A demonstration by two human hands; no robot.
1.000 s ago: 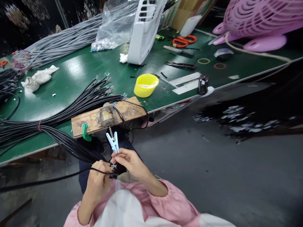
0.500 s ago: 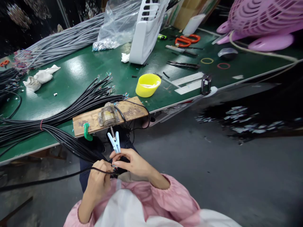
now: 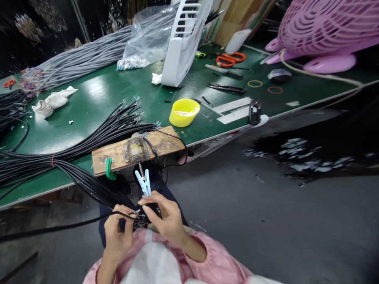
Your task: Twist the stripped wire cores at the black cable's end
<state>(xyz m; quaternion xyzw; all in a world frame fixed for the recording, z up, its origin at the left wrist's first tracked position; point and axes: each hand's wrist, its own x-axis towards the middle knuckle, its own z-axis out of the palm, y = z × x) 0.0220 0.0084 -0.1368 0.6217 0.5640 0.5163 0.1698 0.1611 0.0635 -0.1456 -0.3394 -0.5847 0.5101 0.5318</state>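
A black cable (image 3: 74, 225) runs in from the left to my left hand (image 3: 120, 227), whose closed fingers grip it near its end. Thin coloured wires (image 3: 136, 212) stick out of the cable end beside those fingertips. My right hand (image 3: 167, 217) is just to the right, thumb and index finger bent together by the wires; what they pinch is too small to make out. A light blue clothespin (image 3: 144, 182) meets the top of my right fingers, below a thin metal rod (image 3: 141, 169). Whether the clothespin touches those fingers I cannot tell.
A wooden board (image 3: 161, 142) with a metal clamp block (image 3: 135, 148) overhangs the edge of the green table (image 3: 97, 88). Bundled black cables (image 3: 79, 148) lie at left. Behind are a yellow cup (image 3: 184, 112), orange-handled scissors (image 3: 231, 59) and a pink fan (image 3: 325, 35).
My right hand has shifted slightly and turned, its thumb now more in view. My left fingers have opened out a little around the cable. The whole view has tilted slightly.
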